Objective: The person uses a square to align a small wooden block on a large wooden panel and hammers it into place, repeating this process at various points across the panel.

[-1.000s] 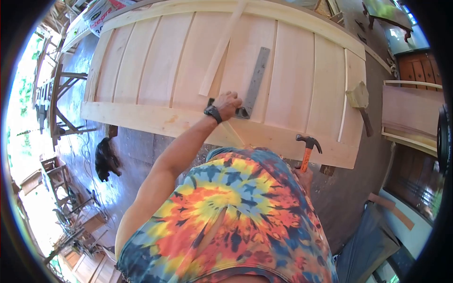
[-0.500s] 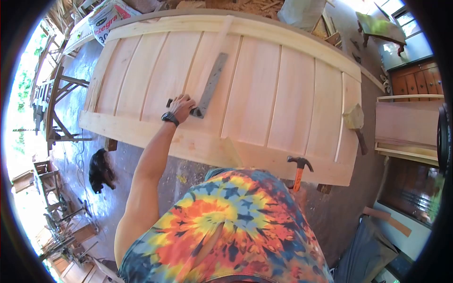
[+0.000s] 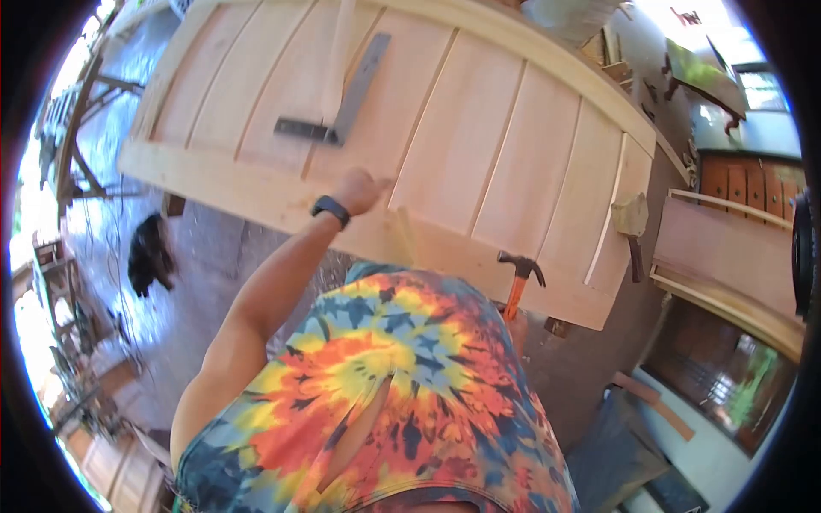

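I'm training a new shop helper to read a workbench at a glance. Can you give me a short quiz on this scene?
1. True or false: the grey steel try square lies under the left hand.
2. Which tool has an orange handle? A) the black-headed claw hammer B) the blocky wooden mallet C) the try square
3. Fill in: the left hand sits over the near edge of the pale, slatted wooden ____.
Key: 1 false, the square lies apart from the hand; 2 A; 3 panel.
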`<action>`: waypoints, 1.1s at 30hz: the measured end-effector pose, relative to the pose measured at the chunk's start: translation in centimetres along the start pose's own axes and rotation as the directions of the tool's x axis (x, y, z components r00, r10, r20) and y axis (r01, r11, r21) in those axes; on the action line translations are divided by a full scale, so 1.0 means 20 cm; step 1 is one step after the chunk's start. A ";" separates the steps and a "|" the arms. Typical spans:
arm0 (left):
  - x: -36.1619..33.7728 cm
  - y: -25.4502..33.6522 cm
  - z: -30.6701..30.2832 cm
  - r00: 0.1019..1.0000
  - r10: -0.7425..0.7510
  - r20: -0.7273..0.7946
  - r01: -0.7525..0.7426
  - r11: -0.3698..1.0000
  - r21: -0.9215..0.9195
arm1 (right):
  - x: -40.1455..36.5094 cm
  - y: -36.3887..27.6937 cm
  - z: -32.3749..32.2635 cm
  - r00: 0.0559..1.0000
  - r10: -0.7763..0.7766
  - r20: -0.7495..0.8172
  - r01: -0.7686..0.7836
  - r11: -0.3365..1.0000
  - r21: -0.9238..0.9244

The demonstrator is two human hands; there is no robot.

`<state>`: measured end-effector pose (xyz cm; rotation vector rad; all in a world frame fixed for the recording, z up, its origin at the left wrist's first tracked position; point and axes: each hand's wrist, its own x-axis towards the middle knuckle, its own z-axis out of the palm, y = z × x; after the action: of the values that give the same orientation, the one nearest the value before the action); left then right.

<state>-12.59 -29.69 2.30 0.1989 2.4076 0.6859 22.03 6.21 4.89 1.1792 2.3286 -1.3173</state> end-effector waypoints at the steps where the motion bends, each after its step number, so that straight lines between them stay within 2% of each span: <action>1: -0.07 0.09 0.09 0.998 0.012 0.059 -0.013 1.000 0.020 | 0.02 0.01 -0.01 1.000 -0.002 0.023 0.002 1.000 -0.027; 2: -0.14 0.18 0.18 0.993 0.024 0.119 -0.029 0.999 0.038 | 0.06 0.01 -0.01 0.998 -0.033 0.055 0.029 0.996 0.082; 3: -0.28 0.32 0.18 0.998 0.029 0.048 -0.028 0.999 -0.018 | 0.10 0.00 -0.01 0.995 -0.062 0.081 0.045 0.980 0.195; 4: -0.27 0.32 0.24 0.999 0.016 0.043 -0.015 1.000 -0.027 | 0.10 -0.10 -0.04 0.993 -0.067 0.093 0.049 0.982 0.185; 6: -0.24 0.29 0.44 0.971 0.082 -0.226 -0.091 0.995 -0.031 | 0.05 -0.44 -0.11 0.986 -0.083 0.147 0.087 0.996 -0.016; 7: -0.25 0.29 0.47 0.972 0.064 -0.228 -0.077 0.996 -0.048 | 0.07 -0.47 -0.12 0.984 -0.084 0.160 0.090 0.995 -0.033; 9: -0.19 0.25 0.47 0.970 -0.205 -0.127 0.152 0.929 -0.338 | 0.16 -0.54 -0.15 0.970 -0.050 0.239 0.065 0.996 -0.057; 11: -0.17 0.16 0.46 0.870 -0.292 -0.398 -0.025 0.779 -0.626 | 0.24 -0.60 -0.18 0.955 -0.075 0.287 0.101 0.992 -0.074; 12: -0.13 0.08 0.44 0.838 -0.342 -0.425 -0.198 0.534 -0.822 | 0.28 -0.64 -0.18 0.943 -0.092 0.320 0.120 0.990 -0.070; 13: -0.10 0.01 0.41 0.808 -0.396 -0.436 -0.370 0.233 -0.899 | 0.32 -0.70 -0.18 0.936 -0.097 0.338 0.133 0.988 -0.082; 15: -0.17 -0.02 0.25 0.766 -0.541 -0.348 -0.366 0.078 -0.927 | 0.39 -0.86 -0.19 0.876 -0.198 0.441 0.297 0.940 -0.170; 16: -0.17 -0.06 0.24 0.754 -0.559 -0.345 -0.372 0.069 -0.926 | 0.40 -0.95 -0.19 0.867 -0.199 0.456 0.309 0.933 -0.182; 18: -0.16 -0.12 0.22 0.706 -0.625 -0.333 -0.324 0.133 -0.937 | 0.46 -1.14 -0.15 0.801 -0.233 0.552 0.402 0.892 -0.208; 20: -0.14 -0.10 0.25 0.707 -0.633 -0.316 -0.358 0.065 -0.931 | 0.60 -1.25 -0.10 0.678 -0.380 0.629 0.634 0.736 -0.238; 22: -0.12 -0.04 0.26 0.655 -0.638 -0.405 -0.407 0.154 -0.901 | 0.64 -1.46 -0.04 0.632 -0.404 0.662 0.681 0.697 -0.225; 23: -0.11 -0.02 0.29 0.661 -0.593 -0.460 -0.491 0.121 -0.862 | 0.65 -1.56 0.01 0.591 -0.421 0.688 0.724 0.653 -0.222; 24: -0.11 -0.02 0.29 0.657 -0.601 -0.455 -0.492 0.116 -0.863 | 0.66 -1.68 0.06 0.549 -0.438 0.711 0.764 0.608 -0.215; 26: -0.11 -0.03 0.29 0.659 -0.588 -0.468 -0.440 0.202 -0.875 | 0.59 -1.93 0.16 0.491 -0.462 0.738 0.829 0.507 -0.234; 27: -0.11 -0.04 0.30 0.660 -0.595 -0.459 -0.439 0.191 -0.878 | 0.56 -2.04 0.21 0.492 -0.453 0.743 0.829 0.503 -0.243; 29: -0.11 -0.04 0.30 0.679 -0.589 -0.439 -0.420 0.179 -0.890 | 0.52 -2.25 0.35 0.311 -0.487 0.816 0.934 0.316 -0.167; 30: -0.12 -0.02 0.31 0.669 -0.599 -0.440 -0.433 0.167 -0.886 | 0.52 -2.33 0.44 0.299 -0.482 0.824 0.940 0.297 -0.167; 32: -0.12 0.01 0.34 0.711 -0.576 -0.403 -0.455 0.060 -0.888 | 0.50 -2.50 0.62 0.226 -0.414 0.882 0.955 -0.086 -0.285; 33: -0.10 -0.02 0.35 0.700 -0.586 -0.408 -0.469 0.054 -0.881 | 0.49 -2.56 0.71 0.221 -0.410 0.885 0.929 -0.187 -0.318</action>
<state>-6.73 -27.57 -1.56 -1.0356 1.6937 2.6772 -24.51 -13.99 23.31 -1.0713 2.4895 -0.0457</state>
